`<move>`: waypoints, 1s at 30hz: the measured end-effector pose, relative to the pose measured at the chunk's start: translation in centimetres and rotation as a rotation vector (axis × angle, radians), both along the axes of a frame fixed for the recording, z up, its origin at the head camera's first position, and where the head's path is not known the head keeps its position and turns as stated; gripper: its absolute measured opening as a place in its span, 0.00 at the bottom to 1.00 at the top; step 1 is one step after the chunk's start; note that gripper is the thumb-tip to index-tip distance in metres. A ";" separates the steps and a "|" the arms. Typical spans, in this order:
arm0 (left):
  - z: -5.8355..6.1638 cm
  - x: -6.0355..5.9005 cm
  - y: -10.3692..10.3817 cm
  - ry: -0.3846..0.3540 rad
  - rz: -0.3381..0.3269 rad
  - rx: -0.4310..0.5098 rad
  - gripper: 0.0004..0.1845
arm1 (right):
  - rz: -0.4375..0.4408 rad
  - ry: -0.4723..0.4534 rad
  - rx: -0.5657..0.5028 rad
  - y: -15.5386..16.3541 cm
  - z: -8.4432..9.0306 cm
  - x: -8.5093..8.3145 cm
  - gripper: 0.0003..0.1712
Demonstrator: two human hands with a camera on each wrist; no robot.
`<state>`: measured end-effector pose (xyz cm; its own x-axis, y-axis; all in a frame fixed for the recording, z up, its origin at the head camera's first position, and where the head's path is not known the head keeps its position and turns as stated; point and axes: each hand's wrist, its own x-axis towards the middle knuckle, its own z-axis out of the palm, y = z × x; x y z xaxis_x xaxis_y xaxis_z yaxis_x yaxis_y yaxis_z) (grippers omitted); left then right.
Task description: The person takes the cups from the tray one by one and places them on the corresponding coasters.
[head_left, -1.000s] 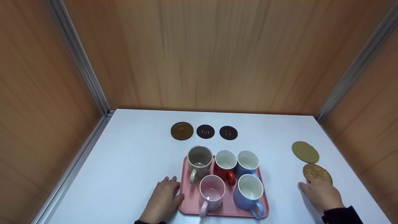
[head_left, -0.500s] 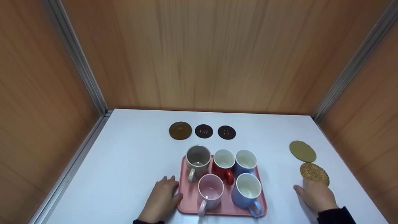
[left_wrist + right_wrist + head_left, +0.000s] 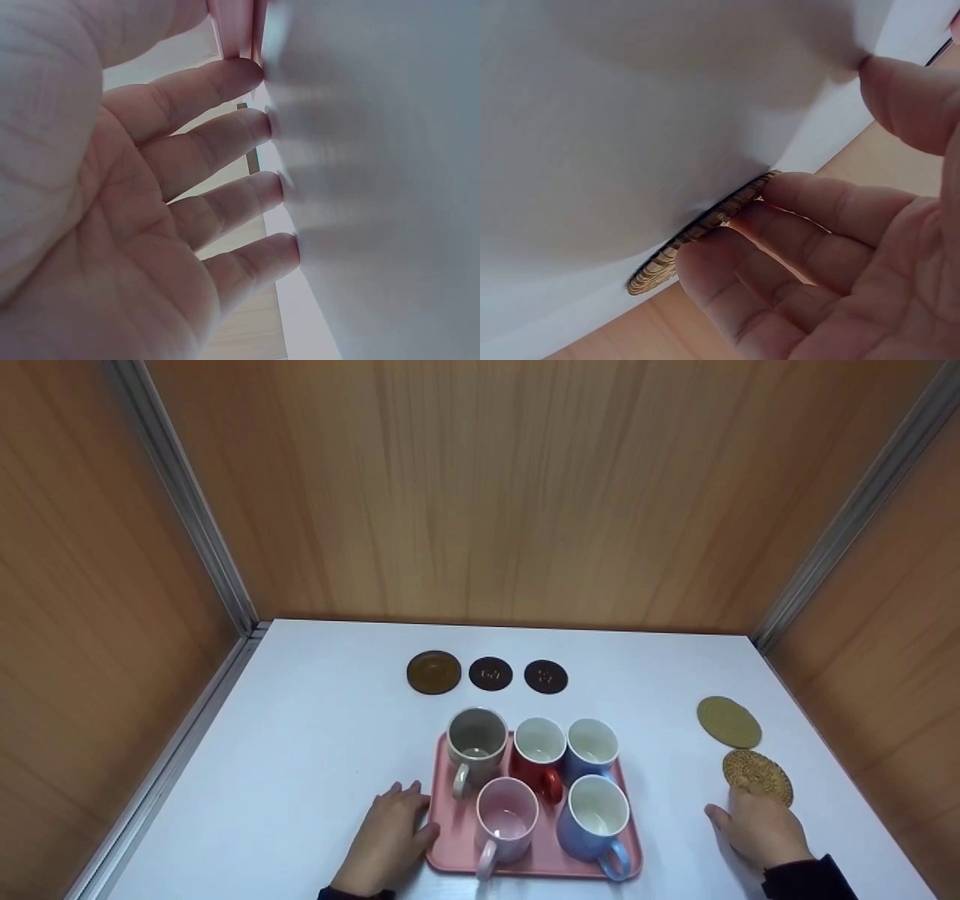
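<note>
left hand (image 3: 390, 840) and right hand (image 3: 757, 829), both flat, fingers relaxed

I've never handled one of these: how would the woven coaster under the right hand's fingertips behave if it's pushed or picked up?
The woven coaster looks thin and flat, so it probably slides rather than rolls or tips. Its ribbed woven edge suggests light weight and decent grip, likely fairly stiff. Lying flush on the white table, it may be awkward to lift; the right hand fingers touch its rim.
</note>
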<state>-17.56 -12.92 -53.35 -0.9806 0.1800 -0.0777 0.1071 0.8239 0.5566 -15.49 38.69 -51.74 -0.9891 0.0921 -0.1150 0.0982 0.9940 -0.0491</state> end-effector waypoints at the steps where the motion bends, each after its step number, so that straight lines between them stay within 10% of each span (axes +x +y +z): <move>1: -0.1 0.0 0.0 0.007 0.000 0.000 0.20 | 0.002 -0.001 0.001 0.0 0.0 0.0 0.40; 30: 0.0 -0.1 0.1 0.001 0.002 0.000 0.20 | -0.005 -0.029 0.013 -0.3 0.1 0.0 0.47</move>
